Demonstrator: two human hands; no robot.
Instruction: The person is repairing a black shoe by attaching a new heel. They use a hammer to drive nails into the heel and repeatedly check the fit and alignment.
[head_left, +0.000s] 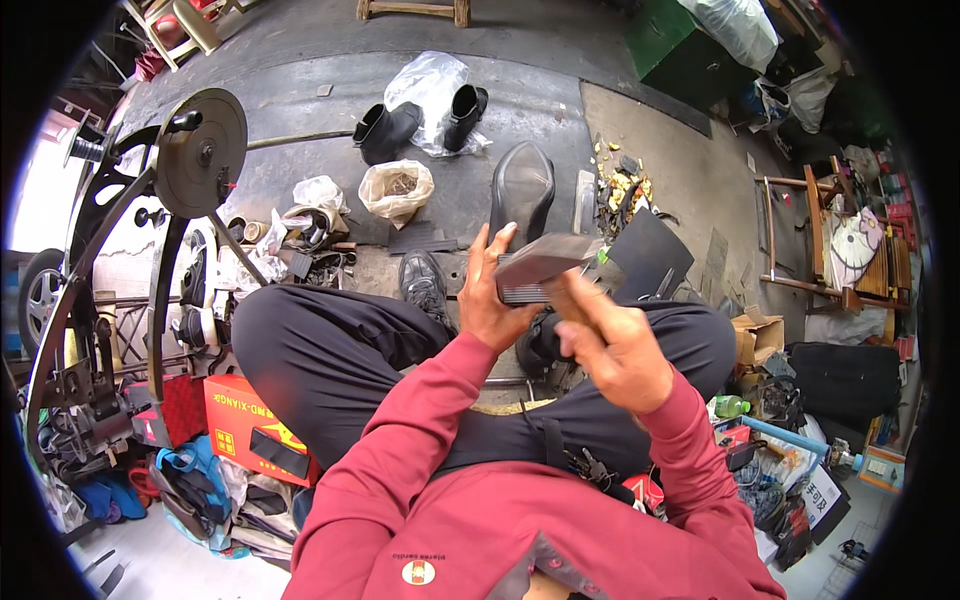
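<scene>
Machine with round wheel (203, 150), far left; left hand (487, 295) closed on dark flat piece (545, 258), centre, between the hands; black shoe (524, 185), sole up, farther off; right hand (615, 345) blurred, curled near piece's right end; cannot tell whether holding anything.

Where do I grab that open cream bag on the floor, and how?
Take the cream bag by opposite sides of its rim, from above: its open mouth faces up, and the wall looks thin and floppy, so one-sided lifting might tip it.
</scene>
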